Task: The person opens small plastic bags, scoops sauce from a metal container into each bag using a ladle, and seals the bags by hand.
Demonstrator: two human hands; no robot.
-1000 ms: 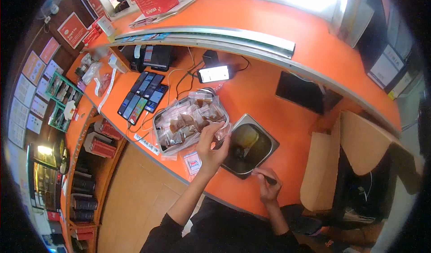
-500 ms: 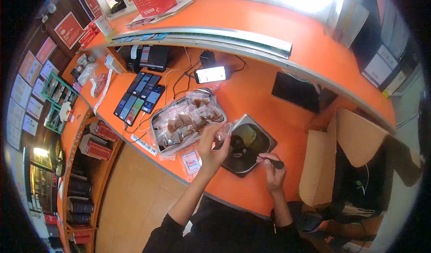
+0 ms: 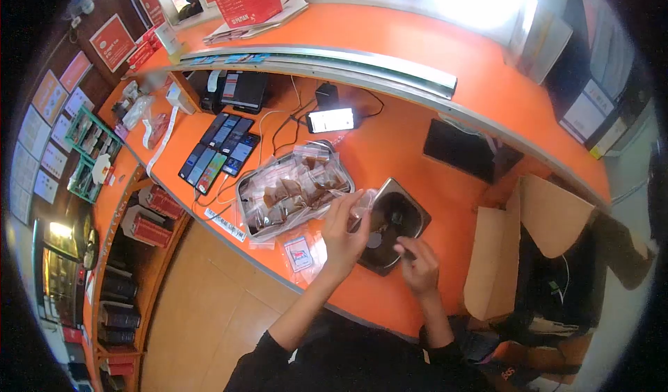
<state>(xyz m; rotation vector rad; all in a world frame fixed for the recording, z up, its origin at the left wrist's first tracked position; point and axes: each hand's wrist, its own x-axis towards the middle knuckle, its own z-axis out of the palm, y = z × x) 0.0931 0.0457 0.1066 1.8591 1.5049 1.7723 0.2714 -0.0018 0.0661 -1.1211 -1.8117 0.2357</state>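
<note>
My left hand (image 3: pixel 346 233) is closed on a small clear plastic bag (image 3: pixel 364 204), held over the near-left rim of a square metal pan (image 3: pixel 426 219). Dark brown sauce (image 3: pixel 400 218) fills the pan's bottom. Over the pan's near-right side, my right hand (image 3: pixel 420 265) is closed on a dark-handled utensil (image 3: pixel 408 253); its head is hard to make out. Left of the pan stands a metal tray (image 3: pixel 351 180) heaped with sealed bags of brown sauce (image 3: pixel 293 189). A printed packet of clear bags (image 3: pixel 299 254) lies before the tray.
Several phones (image 3: pixel 217 154) lie left of the tray, and a lit phone (image 3: pixel 331 120) stands behind it among cables. A dark tablet (image 3: pixel 463 148) rests at the back right. An open cardboard box (image 3: pixel 490 267) stands at the right, and a raised shelf (image 3: pixel 334 27) runs behind.
My left hand, with the plastic bag, has shifted slightly right. My right hand has turned, so the utensil's dark handle end no longer shows beyond it. The camera view has shifted a little.
</note>
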